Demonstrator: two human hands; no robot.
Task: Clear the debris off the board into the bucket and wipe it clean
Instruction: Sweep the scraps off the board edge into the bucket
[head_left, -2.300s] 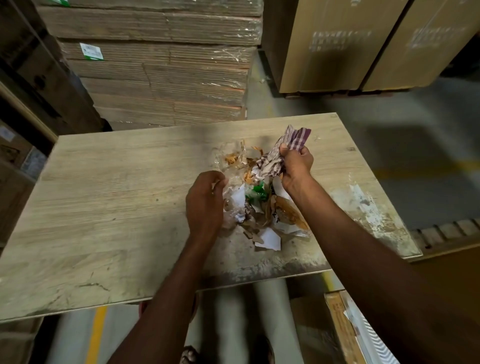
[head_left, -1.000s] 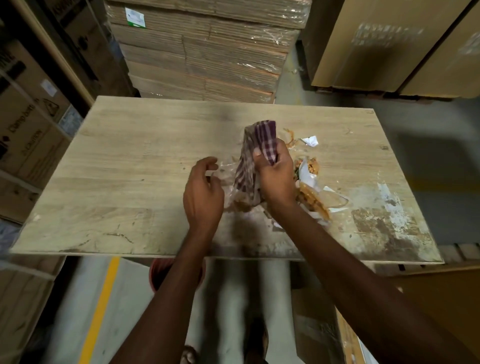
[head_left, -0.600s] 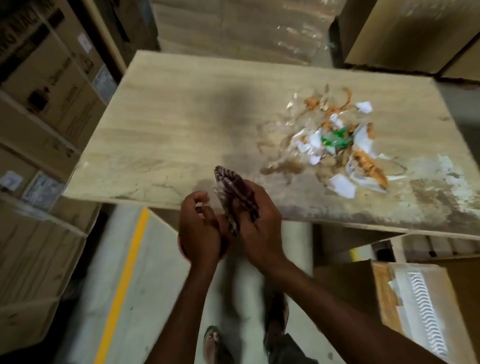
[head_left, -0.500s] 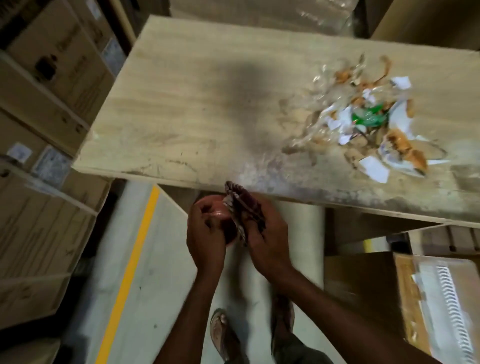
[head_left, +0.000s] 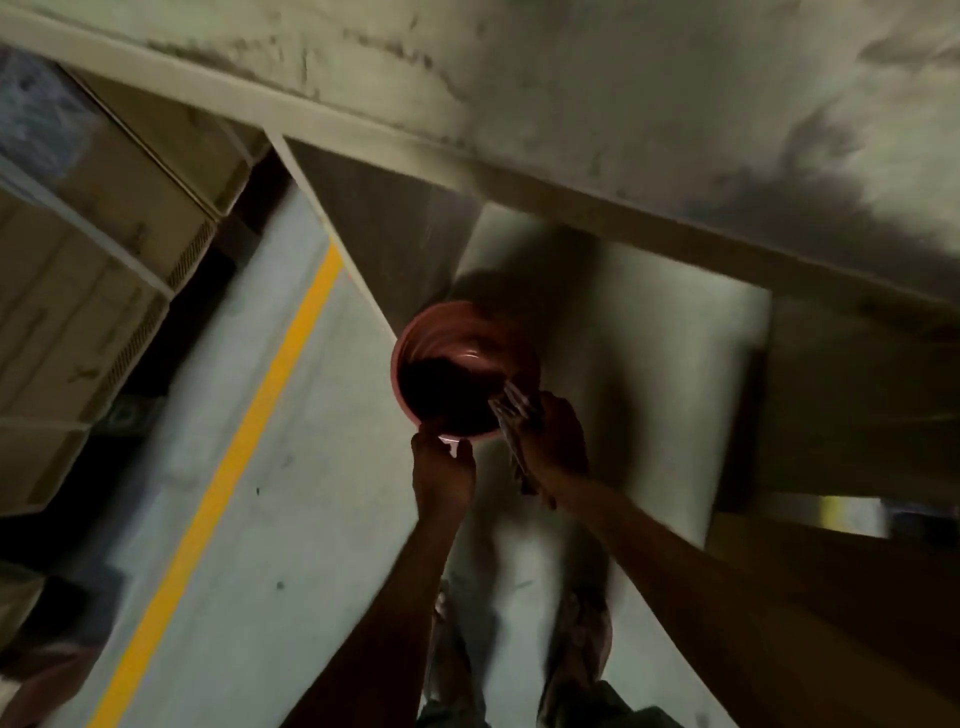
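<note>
Left hand (head_left: 442, 475) is pinching the near rim of the red bucket (head_left: 462, 366) on the floor while the right hand (head_left: 553, 441) stays bunched around the cloth (head_left: 511, 410), so honestly a one-sided lift could tip it.

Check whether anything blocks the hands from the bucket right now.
Nothing visible does. The left hand already touches the red bucket's near rim, and the right hand, holding the cloth, is at its right rim.

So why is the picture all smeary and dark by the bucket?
In the head view, the camera was swinging down, so the red bucket, left hand and right hand with the cloth are motion-blurred; the board overhead shades them, and the bucket's inside looks nearly black.
</note>
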